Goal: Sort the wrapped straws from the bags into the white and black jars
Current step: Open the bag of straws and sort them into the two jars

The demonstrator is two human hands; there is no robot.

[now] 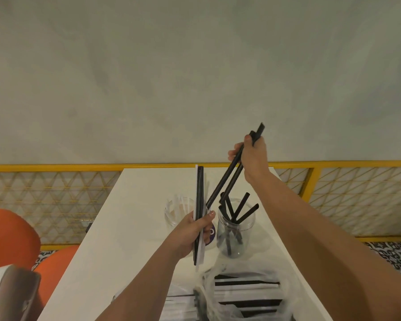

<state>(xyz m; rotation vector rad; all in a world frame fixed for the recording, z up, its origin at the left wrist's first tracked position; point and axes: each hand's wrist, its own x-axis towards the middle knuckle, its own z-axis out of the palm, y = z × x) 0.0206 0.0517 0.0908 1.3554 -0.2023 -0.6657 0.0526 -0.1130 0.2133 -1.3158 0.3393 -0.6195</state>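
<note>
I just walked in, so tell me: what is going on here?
A person is sorting wrapped straws. The right hand holds two black straws, their tips near the mouth of the black-straw jar. The left hand grips a bundle of black and white straws. The white-straw jar stands beside; bags lie nearer.

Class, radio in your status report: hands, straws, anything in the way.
Right hand grips two black straws, tips near the black-straw jar. Left hand holds a mixed bundle. Standing straws crowd the jar mouth.
</note>
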